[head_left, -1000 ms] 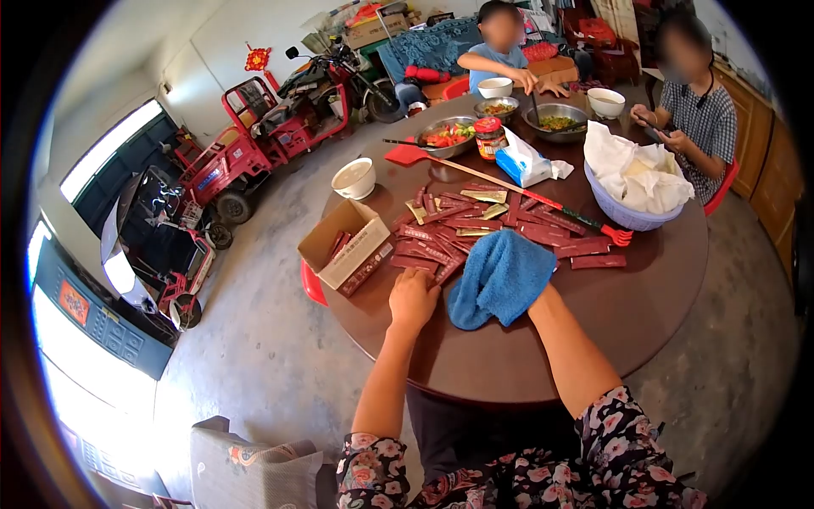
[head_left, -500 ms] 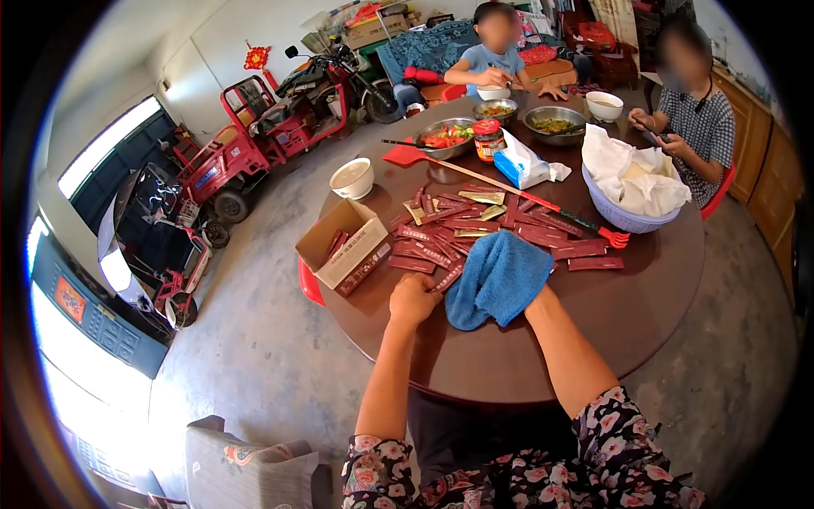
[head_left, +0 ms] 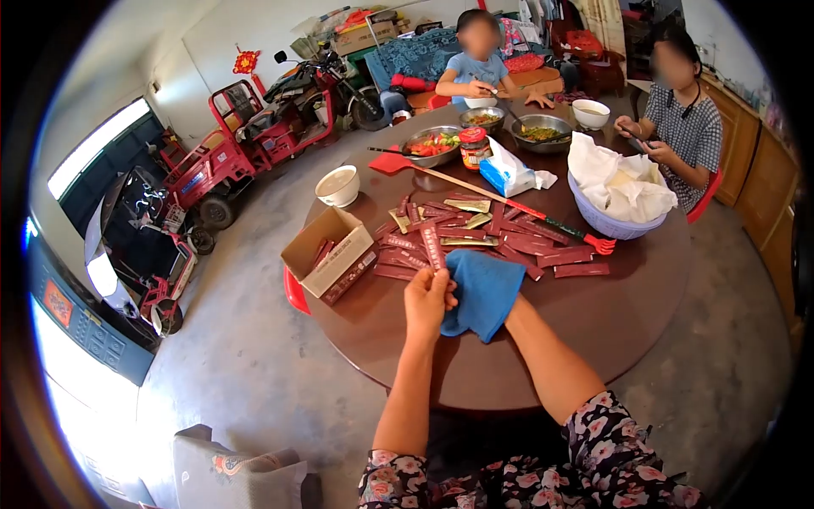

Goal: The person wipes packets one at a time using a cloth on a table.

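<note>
A red sachet (head_left: 432, 246) stands upright between the closed fingers of my left hand (head_left: 428, 299), raised over the table's near part. Right beside it, a blue cloth (head_left: 485, 293) covers my right hand, whose fingers are hidden under the fabric. Behind both hands lies a spread pile of red sachets (head_left: 530, 239), a few gold ones (head_left: 469, 205) among them. An open cardboard box (head_left: 343, 259) with some red sachets inside is to the left of my left hand.
Round the brown table (head_left: 593, 339) are a white bowl (head_left: 338, 186), a red-headed long stick (head_left: 500, 200), a jar (head_left: 474, 148), tissues (head_left: 509, 170), food bowls (head_left: 432, 146) and a cloth-lined basket (head_left: 615, 212). Two people (head_left: 476, 72) (head_left: 678, 127) sit at the far side.
My left hand has lifted a red sachet from the pile and moved right, close to the blue cloth. The cloth has shifted a little. The far person's hand has moved to the bowl.
</note>
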The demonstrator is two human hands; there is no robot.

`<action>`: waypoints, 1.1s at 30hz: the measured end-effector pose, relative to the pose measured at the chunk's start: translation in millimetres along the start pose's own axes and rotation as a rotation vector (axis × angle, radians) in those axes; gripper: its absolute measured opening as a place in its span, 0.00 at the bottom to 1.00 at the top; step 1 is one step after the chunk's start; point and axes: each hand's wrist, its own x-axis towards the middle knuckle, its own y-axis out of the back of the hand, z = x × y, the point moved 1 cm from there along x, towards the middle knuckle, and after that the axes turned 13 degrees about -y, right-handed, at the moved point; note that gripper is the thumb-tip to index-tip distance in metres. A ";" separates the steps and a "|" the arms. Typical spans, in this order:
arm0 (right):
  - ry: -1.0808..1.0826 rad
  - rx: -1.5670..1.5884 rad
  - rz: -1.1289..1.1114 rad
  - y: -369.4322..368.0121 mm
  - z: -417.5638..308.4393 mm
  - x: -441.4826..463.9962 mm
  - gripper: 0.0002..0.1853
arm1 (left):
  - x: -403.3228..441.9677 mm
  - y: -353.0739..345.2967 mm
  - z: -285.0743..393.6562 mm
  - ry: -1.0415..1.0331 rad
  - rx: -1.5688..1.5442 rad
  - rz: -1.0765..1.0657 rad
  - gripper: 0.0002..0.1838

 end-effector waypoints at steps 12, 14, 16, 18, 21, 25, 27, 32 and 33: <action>-0.035 -0.302 0.399 -18.7 -1.5 -15.9 0.04 | -16.8 -0.6 -17.5 0.064 -0.099 -0.210 0.04; -0.015 -0.291 0.413 -20.4 -3.7 -17.0 0.04 | -17.3 -1.6 -16.7 0.072 -0.084 -0.238 0.05; -0.012 -0.465 0.392 -15.7 -6.5 -15.2 0.03 | -16.6 -0.1 -19.5 0.019 -0.033 -0.226 0.07; 0.103 -0.776 0.412 5.4 -4.4 -6.1 0.04 | -18.2 -2.0 -16.5 -0.006 -0.027 -0.214 0.08; 0.270 -1.403 0.544 -10.7 -19.2 -16.2 0.11 | -19.6 -4.6 -8.7 -0.059 0.092 -0.225 0.09; 0.205 -1.681 0.696 -23.7 -35.9 -25.6 0.16 | -22.1 -4.7 -6.9 -0.102 0.245 -0.267 0.10; 0.206 -1.750 0.697 -17.3 -36.6 -26.2 0.13 | -23.9 -5.5 -3.8 -0.092 0.250 -0.268 0.10; 0.235 -1.863 0.821 -18.8 -39.5 -26.6 0.08 | -22.0 -3.8 -8.7 -0.078 0.256 -0.274 0.11; 0.233 -1.860 0.819 -15.4 -37.4 -25.6 0.08 | -22.4 -3.5 -9.9 -0.119 0.281 -0.270 0.11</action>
